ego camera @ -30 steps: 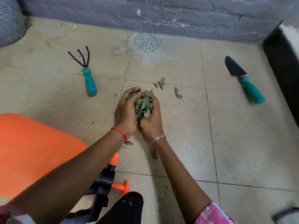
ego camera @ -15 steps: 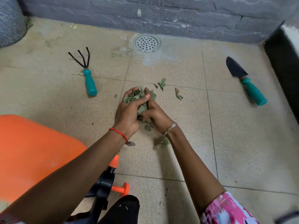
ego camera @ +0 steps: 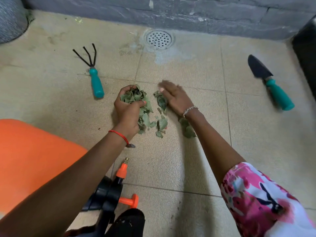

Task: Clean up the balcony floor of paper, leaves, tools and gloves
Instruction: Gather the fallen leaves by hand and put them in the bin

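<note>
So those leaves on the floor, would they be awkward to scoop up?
Probably light and crumbly: the leaves lie in small curled scraps. Likely to spill: loose bits lie scattered beside the left hand, which grips a bunch. Flat, so unlikely to roll.

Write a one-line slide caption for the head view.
Left hand grips a bunch of leaves; open right hand over loose leaves on the floor, between hand rake and trowel.
</note>
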Demonstrator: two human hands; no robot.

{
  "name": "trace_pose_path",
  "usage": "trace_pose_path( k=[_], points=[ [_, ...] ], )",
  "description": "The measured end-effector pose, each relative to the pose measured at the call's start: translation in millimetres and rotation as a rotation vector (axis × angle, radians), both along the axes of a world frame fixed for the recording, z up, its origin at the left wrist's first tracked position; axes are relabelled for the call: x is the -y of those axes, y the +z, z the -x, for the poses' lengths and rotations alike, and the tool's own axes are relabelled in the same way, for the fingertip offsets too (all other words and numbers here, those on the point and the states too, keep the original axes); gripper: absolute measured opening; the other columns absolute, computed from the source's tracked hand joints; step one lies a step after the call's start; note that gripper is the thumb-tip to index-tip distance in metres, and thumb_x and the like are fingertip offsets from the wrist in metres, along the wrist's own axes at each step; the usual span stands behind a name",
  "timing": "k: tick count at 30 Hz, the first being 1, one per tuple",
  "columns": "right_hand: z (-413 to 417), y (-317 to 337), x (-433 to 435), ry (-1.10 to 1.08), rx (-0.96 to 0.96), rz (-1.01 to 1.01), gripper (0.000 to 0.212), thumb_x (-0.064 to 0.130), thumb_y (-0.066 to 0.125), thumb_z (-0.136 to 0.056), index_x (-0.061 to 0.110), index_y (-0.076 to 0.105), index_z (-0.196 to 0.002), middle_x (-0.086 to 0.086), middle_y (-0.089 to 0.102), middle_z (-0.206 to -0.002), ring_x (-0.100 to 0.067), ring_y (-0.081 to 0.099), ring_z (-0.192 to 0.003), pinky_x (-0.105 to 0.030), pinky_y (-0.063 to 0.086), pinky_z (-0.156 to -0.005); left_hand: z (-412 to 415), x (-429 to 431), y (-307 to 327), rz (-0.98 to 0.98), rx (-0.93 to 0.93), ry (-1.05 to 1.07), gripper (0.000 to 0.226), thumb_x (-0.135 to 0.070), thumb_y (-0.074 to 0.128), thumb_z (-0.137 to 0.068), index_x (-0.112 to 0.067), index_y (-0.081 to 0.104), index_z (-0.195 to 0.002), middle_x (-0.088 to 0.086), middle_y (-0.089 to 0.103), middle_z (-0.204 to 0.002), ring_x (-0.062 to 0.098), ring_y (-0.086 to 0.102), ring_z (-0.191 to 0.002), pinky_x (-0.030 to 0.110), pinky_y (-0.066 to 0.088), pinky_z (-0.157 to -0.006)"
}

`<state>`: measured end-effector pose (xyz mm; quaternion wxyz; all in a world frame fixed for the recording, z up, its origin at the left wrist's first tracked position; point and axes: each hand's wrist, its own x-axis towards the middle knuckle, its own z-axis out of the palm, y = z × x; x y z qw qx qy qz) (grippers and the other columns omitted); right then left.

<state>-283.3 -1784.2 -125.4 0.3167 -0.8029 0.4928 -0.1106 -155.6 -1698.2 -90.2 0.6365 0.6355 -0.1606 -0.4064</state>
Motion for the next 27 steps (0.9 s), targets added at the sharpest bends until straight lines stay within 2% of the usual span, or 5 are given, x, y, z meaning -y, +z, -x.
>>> trace_pose_path(
  k=[4,8,12,19,27],
  points=[
    [-1,18,-19,-0.040,0.455,-0.316,0.036,0.032,0.039,-0.098,0.010,0.066,-0.109,-0.006,0.065,-0.118,-0.013,0.059,-0.110,-0.033,0.034,-0.108,1,-2,-1,-0.016,0.016,0.011,0.051,0.023,0.059,-0.069,-0.021,0.058,-0.092,-0.010,0.059,-0.088,0.001,0.058,-0.078,0.014,0.053,-0.064],
    [29,34,-23,-0.424,0.866,-0.352,0.030,0.000,0.040,-0.084,0.010,0.067,-0.091,-0.013,0.067,-0.108,-0.017,0.062,-0.102,-0.025,0.046,-0.094,1,-4,-1,-0.016,0.023,0.004,0.051,0.024,0.058,-0.068,-0.022,0.057,-0.089,-0.010,0.059,-0.089,0.001,0.057,-0.079,0.014,0.052,-0.066],
    [66,35,-69,-0.482,0.494,-0.121,0.030,0.025,0.048,-0.092,0.013,0.059,-0.118,-0.003,0.059,-0.124,-0.006,0.051,-0.109,-0.012,0.038,-0.087,1,-5,2,-0.010,0.017,-0.001,0.051,0.025,0.058,-0.068,-0.023,0.057,-0.087,-0.011,0.059,-0.087,0.000,0.057,-0.077,0.013,0.052,-0.064],
    [48,-6,-134,-0.141,-0.277,0.197,0.118,0.087,0.032,-0.060,0.016,-0.004,-0.148,-0.005,0.000,-0.157,-0.018,-0.001,-0.145,-0.042,-0.007,-0.115,-3,-10,4,-0.038,0.032,0.011,0.052,0.025,0.057,-0.069,-0.016,0.059,-0.101,-0.011,0.059,-0.086,-0.002,0.057,-0.075,0.010,0.049,-0.057],
    [-4,-9,-77,-0.102,-0.265,0.219,0.130,0.088,0.046,-0.051,0.023,-0.012,-0.147,-0.011,-0.014,-0.155,-0.030,-0.015,-0.142,-0.049,-0.006,-0.115,-15,-12,4,-0.048,0.059,0.098,0.052,0.026,0.055,-0.067,-0.019,0.059,-0.095,-0.013,0.059,-0.087,-0.002,0.056,-0.076,0.010,0.049,-0.059]
  ],
)
